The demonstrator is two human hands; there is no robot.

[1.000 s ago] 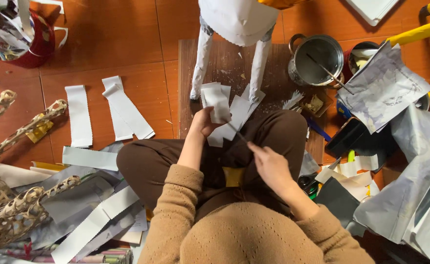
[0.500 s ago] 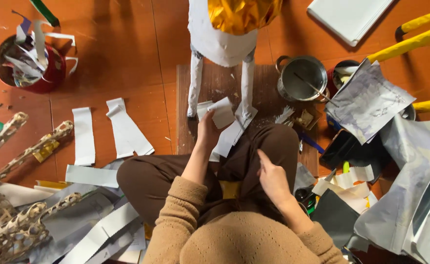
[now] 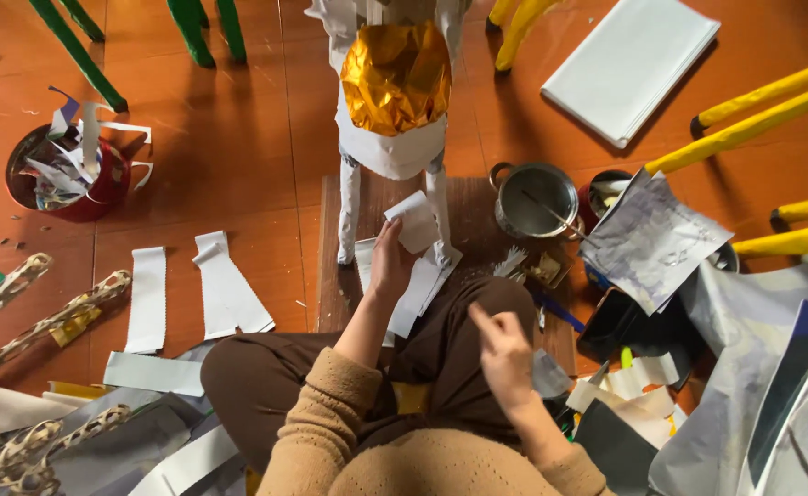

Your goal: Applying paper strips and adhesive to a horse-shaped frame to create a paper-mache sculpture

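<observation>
Presently, the left hand point(image 3: 391, 264) pinches a small white paper piece point(image 3: 415, 220) by its lower edge, holding it up against the right leg of the white paper-covered figure point(image 3: 393, 138). The right hand point(image 3: 507, 356) hangs free over the lap, fingers loosely curled with one raised; whether it holds anything small cannot be told. The paper piece is judged light, limp and easily torn, best taken at an edge between thumb and fingertips; if glue is on it, it would be tacky. The figure stands on a dark wooden board point(image 3: 477, 211), its head wrapped in gold foil point(image 3: 395, 75). To the figure's right on the board sits a steel pot point(image 3: 537, 198) with a stick in it. To the figure's left, cut white paper strips point(image 3: 227, 287) lie on the floor, and farther left stands a red bucket point(image 3: 66, 174) of paper scraps.
</observation>
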